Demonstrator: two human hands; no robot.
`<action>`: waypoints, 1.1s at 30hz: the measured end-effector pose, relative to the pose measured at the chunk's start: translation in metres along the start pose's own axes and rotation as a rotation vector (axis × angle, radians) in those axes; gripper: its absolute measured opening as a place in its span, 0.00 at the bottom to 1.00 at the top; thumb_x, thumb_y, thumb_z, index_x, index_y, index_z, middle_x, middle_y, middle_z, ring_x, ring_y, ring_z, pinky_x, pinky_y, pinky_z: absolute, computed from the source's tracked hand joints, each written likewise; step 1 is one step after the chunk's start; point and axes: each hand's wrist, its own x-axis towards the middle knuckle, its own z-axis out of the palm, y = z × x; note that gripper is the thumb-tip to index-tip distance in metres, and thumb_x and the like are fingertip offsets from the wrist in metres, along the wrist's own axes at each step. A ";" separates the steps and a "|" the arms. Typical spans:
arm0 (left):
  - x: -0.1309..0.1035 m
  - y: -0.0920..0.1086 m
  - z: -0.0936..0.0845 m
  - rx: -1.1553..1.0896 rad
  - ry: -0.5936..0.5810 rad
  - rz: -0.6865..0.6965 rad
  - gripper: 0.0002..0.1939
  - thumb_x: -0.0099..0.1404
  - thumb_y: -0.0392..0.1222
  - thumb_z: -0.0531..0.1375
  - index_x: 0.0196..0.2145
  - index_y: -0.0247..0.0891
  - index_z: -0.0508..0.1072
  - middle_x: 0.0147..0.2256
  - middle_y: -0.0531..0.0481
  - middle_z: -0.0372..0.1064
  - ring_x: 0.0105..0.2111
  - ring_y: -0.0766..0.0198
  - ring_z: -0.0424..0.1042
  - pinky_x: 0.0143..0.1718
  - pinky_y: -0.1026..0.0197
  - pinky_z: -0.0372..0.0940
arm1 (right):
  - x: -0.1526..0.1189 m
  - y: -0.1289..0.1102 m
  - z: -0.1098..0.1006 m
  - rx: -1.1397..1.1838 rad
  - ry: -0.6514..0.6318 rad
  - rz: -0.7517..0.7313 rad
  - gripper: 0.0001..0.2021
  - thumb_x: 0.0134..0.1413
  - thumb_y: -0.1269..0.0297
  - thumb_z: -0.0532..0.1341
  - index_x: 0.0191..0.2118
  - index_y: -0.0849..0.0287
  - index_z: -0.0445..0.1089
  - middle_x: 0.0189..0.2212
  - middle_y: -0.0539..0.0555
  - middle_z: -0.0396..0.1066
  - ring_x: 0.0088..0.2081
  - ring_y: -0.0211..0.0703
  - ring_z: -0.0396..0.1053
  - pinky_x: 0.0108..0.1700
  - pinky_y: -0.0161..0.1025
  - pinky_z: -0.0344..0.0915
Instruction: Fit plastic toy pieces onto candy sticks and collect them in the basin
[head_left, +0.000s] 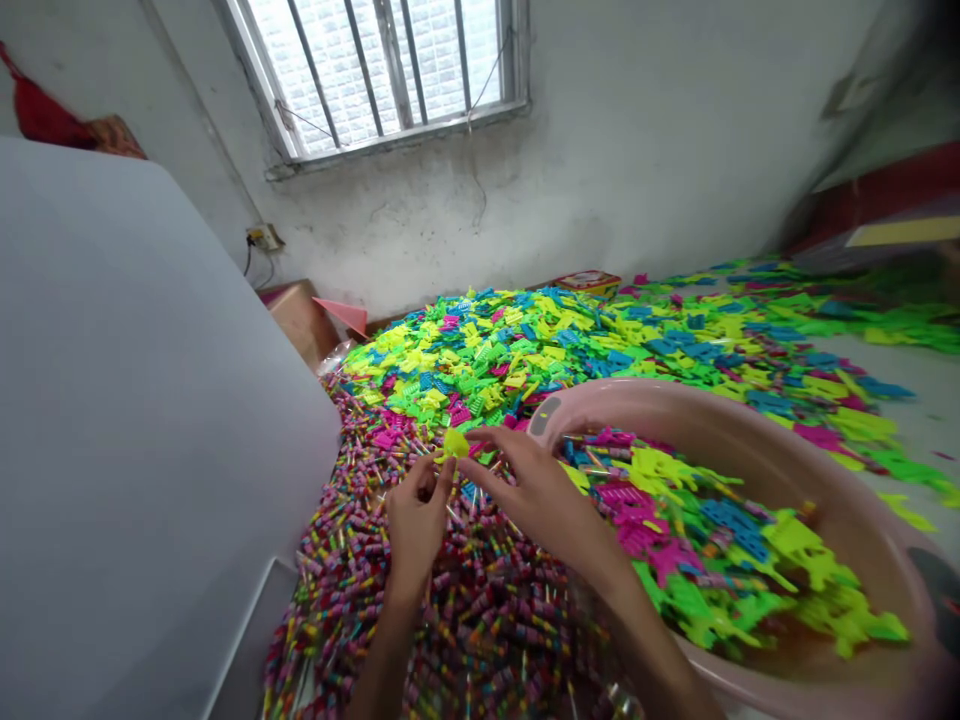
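Sprawling plastic pieces beneath window

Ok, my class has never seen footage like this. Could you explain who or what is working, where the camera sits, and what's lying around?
There is no machine here: a person works bare-handed. The single picture comes from a camera worn on the head, looking forward and down. The left hand pinches a small yellow piece; the right hand's fingers reach up to it, but whether they grasp it too is hard to tell. Beneath the hands spreads a heap of small striped tubes. Beyond lies a pile of bright plastic pieces in yellow, green, blue and pink. On the right, a pink tub holds similar pieces mixed with some tubes.
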 end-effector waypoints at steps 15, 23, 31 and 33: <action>-0.008 0.045 -0.045 -0.335 -0.204 0.067 0.10 0.64 0.49 0.66 0.34 0.39 0.76 0.18 0.62 0.54 0.19 0.73 0.54 0.22 0.67 0.48 | 0.002 -0.001 -0.001 0.393 -0.139 0.107 0.14 0.61 0.51 0.63 0.47 0.53 0.71 0.44 0.51 0.73 0.46 0.46 0.69 0.45 0.39 0.66; -0.011 0.057 -0.036 -0.518 0.467 -0.049 0.09 0.63 0.47 0.67 0.33 0.39 0.75 0.23 0.60 0.61 0.24 0.72 0.59 0.25 0.70 0.56 | 0.002 -0.010 0.007 0.499 -0.110 0.170 0.15 0.58 0.49 0.65 0.34 0.56 0.68 0.29 0.46 0.65 0.29 0.37 0.64 0.30 0.34 0.60; -0.010 0.055 -0.039 -0.472 0.853 0.038 0.11 0.66 0.49 0.64 0.36 0.38 0.73 0.28 0.57 0.67 0.25 0.70 0.64 0.27 0.67 0.60 | -0.007 -0.018 0.019 0.641 -0.513 0.141 0.13 0.60 0.51 0.63 0.34 0.57 0.69 0.31 0.46 0.64 0.32 0.37 0.65 0.32 0.33 0.61; -0.012 0.053 -0.037 -0.492 0.804 0.049 0.12 0.69 0.50 0.61 0.36 0.38 0.72 0.29 0.55 0.68 0.25 0.71 0.63 0.26 0.67 0.59 | -0.006 -0.017 0.018 0.658 -0.526 0.176 0.13 0.58 0.51 0.65 0.37 0.56 0.71 0.32 0.47 0.66 0.34 0.37 0.66 0.34 0.33 0.62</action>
